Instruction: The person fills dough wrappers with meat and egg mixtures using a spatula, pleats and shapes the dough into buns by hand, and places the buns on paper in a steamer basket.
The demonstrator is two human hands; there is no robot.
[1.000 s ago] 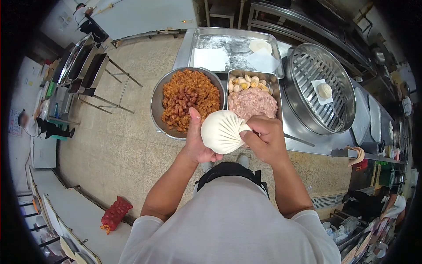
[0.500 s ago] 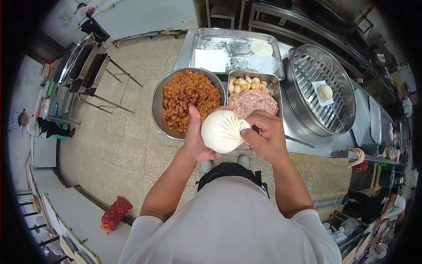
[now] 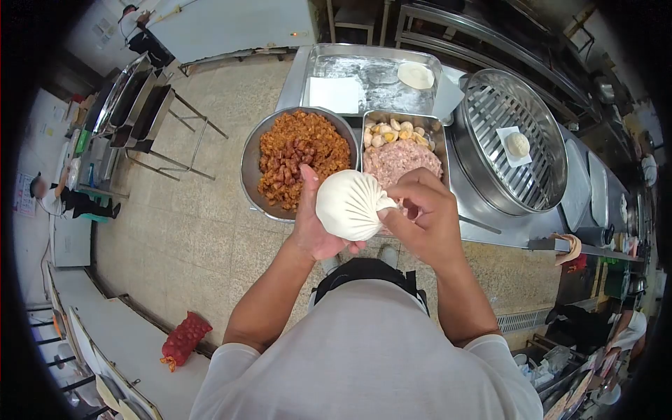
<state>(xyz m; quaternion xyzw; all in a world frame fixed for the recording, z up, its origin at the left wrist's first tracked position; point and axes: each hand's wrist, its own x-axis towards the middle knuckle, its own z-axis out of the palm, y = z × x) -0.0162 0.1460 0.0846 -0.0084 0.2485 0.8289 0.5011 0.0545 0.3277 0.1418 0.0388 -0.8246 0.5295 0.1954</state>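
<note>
A round white dough bun [image 3: 348, 207] with gathered pleats is held between both hands, its twisted tip pointing right. My left hand [image 3: 312, 227] cups it from the left and below, thumb upright. The thumb and fingers of my right hand [image 3: 423, 215] pinch the tip. Behind the bun stand a round metal bowl [image 3: 245, 164] of reddish-brown filling [image 3: 302, 150] and a square metal pan [image 3: 446, 143] with pink minced meat [image 3: 402, 162] and pieces of egg [image 3: 395, 131].
At the back a floured tray [image 3: 374, 66] holds a dough round [image 3: 416, 75] and white paper [image 3: 334, 94]. One bun [image 3: 518, 144] sits on paper in a steamer [image 3: 483, 105] at the right. Other people are at the left and right edges. A red net sack [image 3: 184, 341] lies lower left.
The bun has shifted slightly left and turned a little, and my right fingers have changed their pose at its tip. The loose paper by the tray has slid right, off the dough round.
</note>
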